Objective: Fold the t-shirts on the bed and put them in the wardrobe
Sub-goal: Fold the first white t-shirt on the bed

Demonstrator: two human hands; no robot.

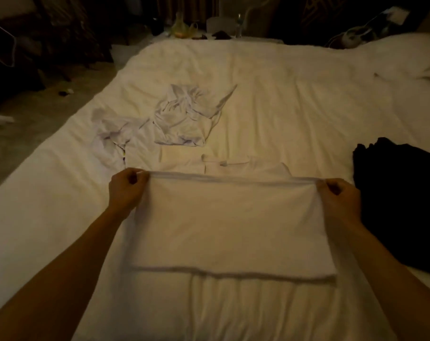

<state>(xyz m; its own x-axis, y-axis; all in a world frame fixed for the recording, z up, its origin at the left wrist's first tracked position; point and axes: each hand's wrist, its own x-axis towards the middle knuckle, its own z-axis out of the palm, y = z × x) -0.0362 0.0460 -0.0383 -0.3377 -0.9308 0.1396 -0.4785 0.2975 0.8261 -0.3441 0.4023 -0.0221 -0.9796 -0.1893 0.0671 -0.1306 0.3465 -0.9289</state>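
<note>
On the bed, at 9 o'clock, the left grip pinches the far left corner of a white t-shirt spread flat at 6 o'clock. Toward 11 o'clock crumpled white shirts lie beyond it. At 3 o'clock the right grip pinches the far right corner, just beside a black garment.

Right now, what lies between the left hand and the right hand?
The white t-shirt, seen in the head view: the left hand and the right hand each pinch one end of its folded edge.
</note>
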